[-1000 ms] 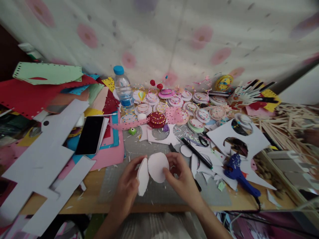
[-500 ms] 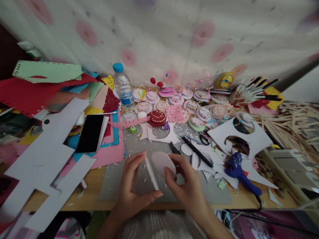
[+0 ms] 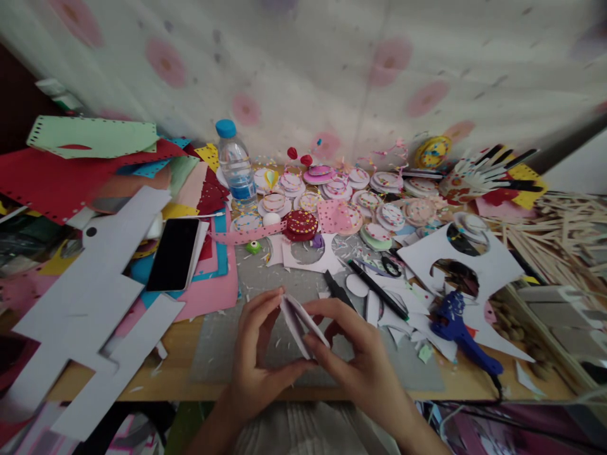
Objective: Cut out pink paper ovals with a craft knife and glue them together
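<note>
My left hand (image 3: 258, 354) grips a white foam-board disc (image 3: 293, 328) by its edges, thumb below and fingers above, with the disc tilted nearly upright. In my right hand (image 3: 348, 344) a second white disc (image 3: 310, 321) is pinched between thumb and fingers. The two discs lean against each other at an angle, close together at the lower edge and apart at the top. Both hands are above the grey cutting mat (image 3: 218, 347) near the table's front edge.
A blue glue gun (image 3: 459, 335), a black marker (image 3: 379, 291) and white board offcuts (image 3: 478, 265) lie to the right. Small decorated hats (image 3: 301, 224) and a water bottle (image 3: 237, 167) stand behind. A phone (image 3: 173, 254) and cut white board (image 3: 90, 284) are at the left.
My right hand has moved left and brought its disc up to the one in my left hand. Before, the discs were separated by a gap.
</note>
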### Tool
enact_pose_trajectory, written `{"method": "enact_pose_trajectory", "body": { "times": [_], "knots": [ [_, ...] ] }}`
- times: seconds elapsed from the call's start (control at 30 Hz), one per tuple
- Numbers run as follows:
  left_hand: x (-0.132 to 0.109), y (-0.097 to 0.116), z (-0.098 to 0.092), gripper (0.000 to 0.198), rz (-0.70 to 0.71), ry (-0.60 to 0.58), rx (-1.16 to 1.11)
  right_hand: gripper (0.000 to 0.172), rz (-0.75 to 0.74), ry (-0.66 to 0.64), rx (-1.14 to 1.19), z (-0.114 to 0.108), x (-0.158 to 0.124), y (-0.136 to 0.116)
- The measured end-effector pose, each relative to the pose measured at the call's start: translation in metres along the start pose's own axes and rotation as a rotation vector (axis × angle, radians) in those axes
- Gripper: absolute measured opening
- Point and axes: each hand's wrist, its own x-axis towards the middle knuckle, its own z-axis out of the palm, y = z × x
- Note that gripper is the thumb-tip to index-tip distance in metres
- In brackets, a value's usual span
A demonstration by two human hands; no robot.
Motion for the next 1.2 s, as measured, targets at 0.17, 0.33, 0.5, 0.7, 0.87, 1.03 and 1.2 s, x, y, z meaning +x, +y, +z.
{"method": "enact_pose_trajectory", "body": {
  "times": [0.17, 0.33, 0.5, 0.7, 0.87, 1.03, 1.2],
  "knots": [
    [0.001, 0.004, 0.0, 0.081, 0.013, -0.005, 0.055, 0.032, 0.037, -0.05, 0.061, -0.005, 0.0, 0.0],
    [0.003, 0.008, 0.001, 0.079, 0.051, -0.007, 0.053, 0.04, 0.068, -0.129, 0.173, -0.013, 0.002, 0.005],
    [0.001, 0.007, 0.002, 0.076, 0.042, -0.014, -0.02, 0.06, 0.071, -0.163, 0.255, -0.016, 0.003, 0.012],
    [0.003, 0.01, 0.004, 0.076, 0.055, 0.021, -0.023, 0.063, 0.03, -0.174, 0.299, -0.015, 0.002, 0.015],
    [0.004, 0.011, 0.006, 0.075, 0.051, 0.044, -0.048, 0.063, 0.006, -0.2, 0.276, -0.015, 0.002, 0.012],
    [0.001, 0.012, 0.008, 0.078, -0.011, 0.078, -0.108, 0.066, -0.029, -0.23, 0.171, -0.018, 0.0, 0.006],
    [0.002, 0.014, 0.007, 0.079, -0.079, 0.111, -0.189, 0.071, -0.041, -0.29, 0.079, -0.017, -0.001, 0.006]
  ]
}}
